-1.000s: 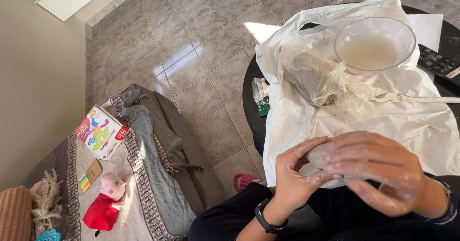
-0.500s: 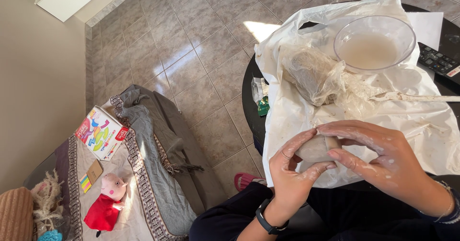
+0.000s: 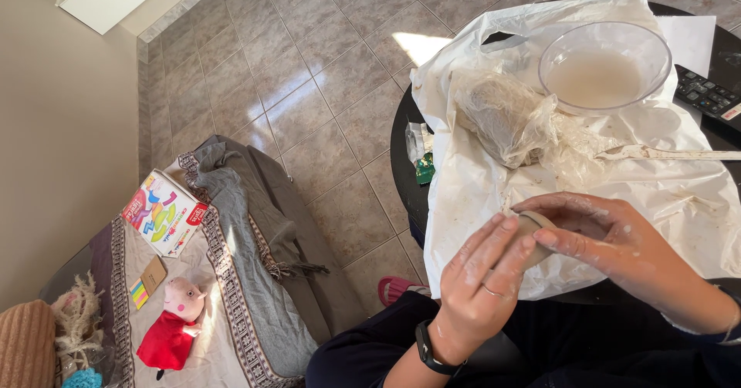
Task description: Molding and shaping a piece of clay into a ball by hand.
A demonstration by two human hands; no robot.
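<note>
Both hands hold a small grey-brown lump of clay [image 3: 534,237] over the near edge of a round black table [image 3: 403,149]. My left hand [image 3: 478,280], with a ring and a black wristband, presses its fingers against the lump's left side. My right hand [image 3: 610,245], smeared with pale clay, cups the lump from the right and above. Most of the lump is hidden between the fingers. A white plastic sheet [image 3: 478,187] covers the table under the hands.
On the sheet stand a clear bowl of cloudy water [image 3: 603,68], a clay block wrapped in clear plastic [image 3: 505,118] and a flat wooden tool [image 3: 671,154]. A remote control [image 3: 706,95] lies at the right edge. Left, a sofa holds a grey blanket [image 3: 247,226], a colourful box [image 3: 164,212] and a plush toy [image 3: 174,326].
The right hand has shifted off the top of the lump toward the right. The left fingers have straightened against its left side, and the lump now shows more between the hands.
</note>
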